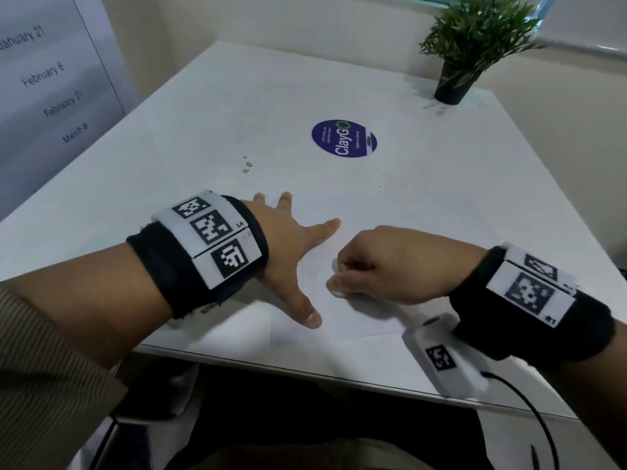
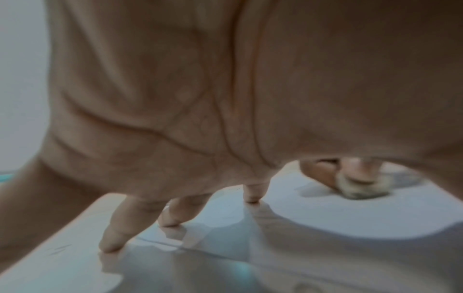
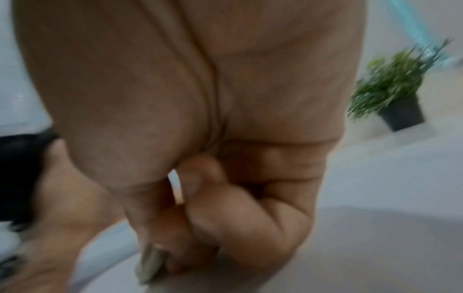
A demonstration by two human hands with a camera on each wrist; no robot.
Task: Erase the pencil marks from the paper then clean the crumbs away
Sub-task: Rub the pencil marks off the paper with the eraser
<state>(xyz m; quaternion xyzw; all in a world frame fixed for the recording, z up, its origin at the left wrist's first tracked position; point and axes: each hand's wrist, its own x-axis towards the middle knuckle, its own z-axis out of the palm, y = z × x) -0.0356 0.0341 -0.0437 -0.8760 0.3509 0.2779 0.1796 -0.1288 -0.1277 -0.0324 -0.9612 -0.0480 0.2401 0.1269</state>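
Note:
A white sheet of paper (image 1: 356, 317) lies near the front edge of the white table (image 1: 237, 106), with faint pencil marks (image 1: 314, 271) between my hands. My left hand (image 1: 291, 252) lies spread on the paper's left part, fingers straight, fingertips (image 2: 110, 245) pressing down. My right hand (image 1: 383, 266) is curled and pinches a small, dirty whitish eraser (image 3: 150, 263) against the paper. The same eraser (image 2: 360, 188) shows in the left wrist view, touching the sheet. Most of the eraser is hidden by the fingers in the head view.
A round purple ClayGo sticker (image 1: 343, 138) sits mid-table. A potted green plant (image 1: 464, 45) stands at the back right. Small crumbs (image 1: 247, 164) lie beyond my left hand, dark specks (image 1: 373, 174) further right. A printed board (image 1: 51, 79) leans at left. The table's front edge (image 1: 305, 371) is close.

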